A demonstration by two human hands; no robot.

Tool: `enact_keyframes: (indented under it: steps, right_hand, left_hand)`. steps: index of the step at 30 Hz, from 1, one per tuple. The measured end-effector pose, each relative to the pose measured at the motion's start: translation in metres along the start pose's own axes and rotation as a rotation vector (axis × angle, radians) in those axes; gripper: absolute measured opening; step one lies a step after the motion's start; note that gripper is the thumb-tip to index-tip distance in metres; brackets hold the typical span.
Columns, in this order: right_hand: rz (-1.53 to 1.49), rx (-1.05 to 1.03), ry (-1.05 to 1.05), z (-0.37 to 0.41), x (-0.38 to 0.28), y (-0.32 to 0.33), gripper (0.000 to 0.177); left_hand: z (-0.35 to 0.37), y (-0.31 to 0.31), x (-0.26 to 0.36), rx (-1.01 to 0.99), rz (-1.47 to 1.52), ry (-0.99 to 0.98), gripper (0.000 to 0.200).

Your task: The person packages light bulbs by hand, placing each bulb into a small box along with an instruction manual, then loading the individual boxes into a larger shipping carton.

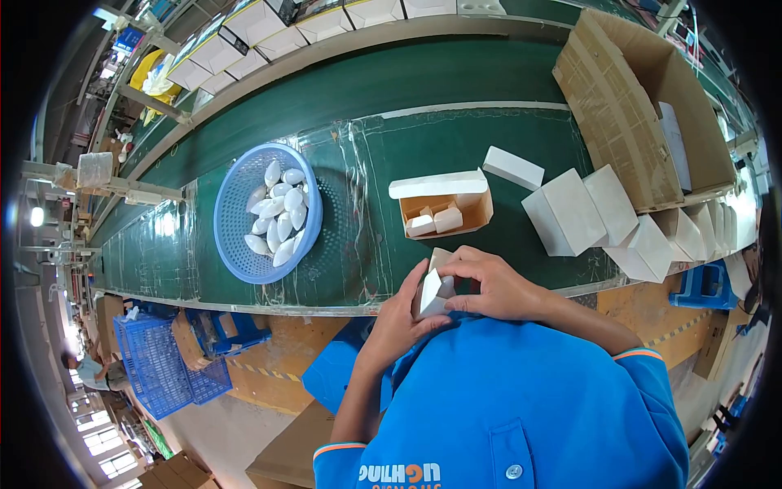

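Close to my body, at the table's near edge, my left hand (pixel 396 323) is wrapped around a small white box (pixel 432 295) with its end flaps up. My right hand (pixel 495 285) is closed at the box's open end, thumb and fingers on either side of it. A pale rounded shape shows between the flaps; I cannot make out what it is. Just beyond my hands stands a larger open carton (pixel 446 204), white outside and brown inside, with a few small white boxes in it. To the left, a blue plastic basket (pixel 224 236) holds several white candle-shaped bulbs (pixel 281 213).
Closed white cartons (pixel 564 213) lie in a row on the right, and one narrow white box (pixel 513 168) lies behind them. A big open cardboard box (pixel 619 122) stands at the back right. The green table (pixel 358 155) has a raised rail behind it. Blue crates (pixel 159 359) sit below left.
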State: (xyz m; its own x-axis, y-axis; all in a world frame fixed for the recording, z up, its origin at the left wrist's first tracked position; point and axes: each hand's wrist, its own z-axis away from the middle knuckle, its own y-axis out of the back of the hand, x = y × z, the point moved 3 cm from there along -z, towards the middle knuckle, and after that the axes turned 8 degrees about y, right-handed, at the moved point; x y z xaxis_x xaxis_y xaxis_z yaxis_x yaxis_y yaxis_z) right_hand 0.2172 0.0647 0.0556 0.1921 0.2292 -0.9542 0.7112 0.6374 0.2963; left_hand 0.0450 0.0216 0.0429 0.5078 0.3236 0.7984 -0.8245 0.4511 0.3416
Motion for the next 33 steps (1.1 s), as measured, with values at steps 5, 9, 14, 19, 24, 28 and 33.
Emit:
enact_keyframes:
  steps: [5, 9, 14, 19, 24, 28, 33]
  right_hand:
    - [-0.220, -0.114, -0.019, -0.006, 0.021, 0.010, 0.038]
    - [-0.130, -0.215, -0.017, -0.010, 0.022, 0.016, 0.035]
    - [-0.044, -0.341, -0.074, -0.014, 0.017, 0.018, 0.031]
    - [0.090, -0.289, -0.006, -0.008, 0.019, 0.006, 0.030]
    - [0.136, -0.282, -0.081, -0.003, 0.018, -0.007, 0.029]
    - [-0.024, -0.260, -0.091, 0.002, 0.028, -0.017, 0.029]
    - [-0.090, -0.198, -0.080, 0.011, 0.029, -0.025, 0.027]
  left_hand:
    - [-0.008, -0.007, -0.005, 0.006, 0.025, -0.106, 0.093]
    - [-0.013, -0.012, -0.011, 0.004, -0.012, -0.093, 0.099]
    - [-0.010, -0.014, -0.007, -0.139, 0.011, -0.057, 0.088]
    - [-0.008, -0.013, -0.020, -0.167, 0.037, -0.086, 0.086]
    - [-0.005, -0.015, -0.030, -0.225, 0.070, -0.068, 0.084]
    - [-0.002, -0.019, -0.040, -0.249, 0.045, -0.063, 0.078]
    - [0.001, -0.018, -0.041, -0.345, 0.052, -0.020, 0.077]
